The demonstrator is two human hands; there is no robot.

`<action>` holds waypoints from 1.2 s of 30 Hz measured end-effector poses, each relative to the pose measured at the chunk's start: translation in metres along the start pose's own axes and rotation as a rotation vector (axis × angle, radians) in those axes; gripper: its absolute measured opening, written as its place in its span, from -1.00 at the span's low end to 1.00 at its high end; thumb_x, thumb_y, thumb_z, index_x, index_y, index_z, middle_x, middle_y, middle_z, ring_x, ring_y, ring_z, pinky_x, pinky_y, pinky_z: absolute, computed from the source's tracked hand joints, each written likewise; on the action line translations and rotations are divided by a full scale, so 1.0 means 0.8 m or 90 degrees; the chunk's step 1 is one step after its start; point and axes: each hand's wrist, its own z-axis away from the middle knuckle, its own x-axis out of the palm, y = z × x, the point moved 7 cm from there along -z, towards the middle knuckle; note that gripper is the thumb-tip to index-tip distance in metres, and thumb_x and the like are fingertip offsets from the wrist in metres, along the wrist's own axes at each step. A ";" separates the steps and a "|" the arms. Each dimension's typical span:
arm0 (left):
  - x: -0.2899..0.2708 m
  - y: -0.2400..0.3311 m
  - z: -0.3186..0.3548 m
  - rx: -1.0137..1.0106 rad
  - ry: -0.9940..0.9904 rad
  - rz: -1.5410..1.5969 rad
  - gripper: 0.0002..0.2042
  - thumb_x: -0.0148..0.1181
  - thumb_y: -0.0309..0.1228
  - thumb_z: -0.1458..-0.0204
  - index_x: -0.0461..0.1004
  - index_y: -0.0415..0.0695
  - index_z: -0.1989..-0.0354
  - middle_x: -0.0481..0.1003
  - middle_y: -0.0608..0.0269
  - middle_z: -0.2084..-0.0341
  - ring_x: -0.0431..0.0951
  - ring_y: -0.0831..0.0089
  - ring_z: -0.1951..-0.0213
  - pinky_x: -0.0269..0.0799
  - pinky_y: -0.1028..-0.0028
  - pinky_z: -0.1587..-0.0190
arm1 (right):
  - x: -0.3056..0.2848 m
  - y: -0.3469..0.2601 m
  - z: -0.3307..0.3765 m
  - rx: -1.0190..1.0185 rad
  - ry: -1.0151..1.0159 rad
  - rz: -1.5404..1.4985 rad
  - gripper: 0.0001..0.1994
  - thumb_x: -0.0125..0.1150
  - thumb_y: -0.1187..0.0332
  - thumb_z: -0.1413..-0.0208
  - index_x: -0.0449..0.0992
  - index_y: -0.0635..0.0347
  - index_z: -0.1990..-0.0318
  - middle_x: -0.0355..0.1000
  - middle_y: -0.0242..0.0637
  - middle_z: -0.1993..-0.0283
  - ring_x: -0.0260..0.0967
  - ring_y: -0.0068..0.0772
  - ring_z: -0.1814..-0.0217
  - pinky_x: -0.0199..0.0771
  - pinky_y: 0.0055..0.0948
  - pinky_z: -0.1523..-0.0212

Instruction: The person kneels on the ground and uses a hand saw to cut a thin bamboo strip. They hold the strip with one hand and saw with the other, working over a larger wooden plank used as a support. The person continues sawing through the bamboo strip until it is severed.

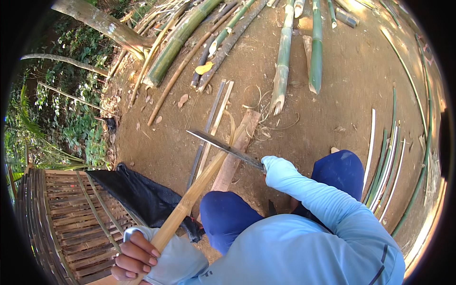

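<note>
My left hand (135,256), at the lower left, is closed round the near end of a long, pale bamboo strip (190,198). The strip slants up and away, its far part over a flat wooden board (224,179) on the ground. My right hand (267,166) grips a long-bladed knife at its right end; the sleeve hides most of the fingers and the handle. The dark blade (209,138) lies across the strip, its tip pointing left. A thin curled shaving (232,124) rises beside the strip just beyond the blade.
Thin shavings (280,127) lie round the board's far end. Two narrow slats (216,121) lie left of it. Green bamboo poles (283,61) stretch across the far ground. Split strips (392,147) lie at right. A slatted bamboo rack (85,223) and black sheet (142,192) are at left.
</note>
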 end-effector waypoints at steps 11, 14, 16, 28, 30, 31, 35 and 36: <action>-0.031 0.014 0.020 0.054 0.014 -0.082 -0.60 -0.10 0.11 -0.13 0.24 -0.01 0.35 0.14 0.44 0.64 0.21 0.48 0.60 0.22 0.42 0.54 | 0.006 -0.037 -0.014 -0.117 -0.007 0.057 -0.76 0.26 0.39 0.15 0.49 0.18 0.25 0.49 0.00 0.26 0.48 0.09 0.17 0.49 -0.15 0.17; -0.023 0.000 0.017 0.077 0.012 0.020 -0.54 -0.11 0.18 -0.12 0.26 -0.02 0.33 0.15 0.44 0.63 0.22 0.48 0.58 0.24 0.41 0.53 | 0.023 0.037 -0.071 -0.007 -0.026 0.091 -0.85 0.09 0.40 0.01 0.51 0.19 0.27 0.50 0.04 0.26 0.47 0.11 0.14 0.47 -0.09 0.11; -0.036 0.004 0.023 0.067 0.016 0.005 -0.57 -0.11 0.14 -0.14 0.25 -0.02 0.33 0.16 0.44 0.61 0.22 0.48 0.58 0.24 0.41 0.52 | 0.018 0.016 -0.047 0.001 0.009 0.033 -0.83 0.11 0.40 0.01 0.49 0.20 0.25 0.49 0.05 0.23 0.47 0.12 0.12 0.46 -0.09 0.10; -0.095 0.012 0.022 0.094 0.084 0.029 -0.62 0.00 0.10 -0.10 0.26 0.01 0.33 0.14 0.49 0.61 0.22 0.52 0.56 0.23 0.45 0.51 | 0.016 0.054 -0.117 -0.026 0.044 0.064 -0.82 0.14 0.42 0.05 0.51 0.23 0.26 0.50 0.04 0.22 0.48 0.08 0.12 0.45 -0.10 0.10; -0.094 0.017 0.025 0.075 0.067 0.033 -0.62 0.01 0.09 -0.09 0.26 0.01 0.33 0.14 0.49 0.61 0.22 0.51 0.56 0.23 0.46 0.51 | 0.015 0.021 -0.097 0.041 -0.079 0.070 -0.78 0.16 0.44 0.05 0.52 0.22 0.20 0.50 0.04 0.21 0.48 0.06 0.10 0.47 -0.13 0.10; -0.073 0.012 0.017 0.064 0.033 0.024 -0.63 0.03 0.08 -0.09 0.26 0.01 0.33 0.14 0.49 0.61 0.22 0.51 0.56 0.23 0.46 0.51 | 0.007 -0.008 -0.084 -0.030 -0.053 0.068 -0.79 0.18 0.42 0.07 0.51 0.21 0.22 0.50 0.03 0.26 0.48 0.07 0.14 0.48 -0.11 0.14; -0.123 0.021 0.022 0.076 0.109 0.138 -0.61 0.02 0.11 -0.08 0.27 0.01 0.33 0.15 0.50 0.61 0.22 0.53 0.57 0.22 0.48 0.51 | 0.007 -0.050 -0.069 -0.224 0.001 0.078 -0.83 0.19 0.42 0.13 0.48 0.19 0.31 0.47 -0.05 0.35 0.48 0.05 0.22 0.49 -0.12 0.21; -0.120 0.019 0.024 0.098 0.157 0.165 -0.60 0.02 0.12 -0.08 0.28 0.01 0.33 0.15 0.50 0.61 0.22 0.53 0.57 0.22 0.49 0.51 | 0.009 -0.040 -0.084 -0.248 0.016 0.087 -0.84 0.17 0.44 0.12 0.47 0.20 0.31 0.47 -0.05 0.36 0.47 0.05 0.22 0.48 -0.12 0.22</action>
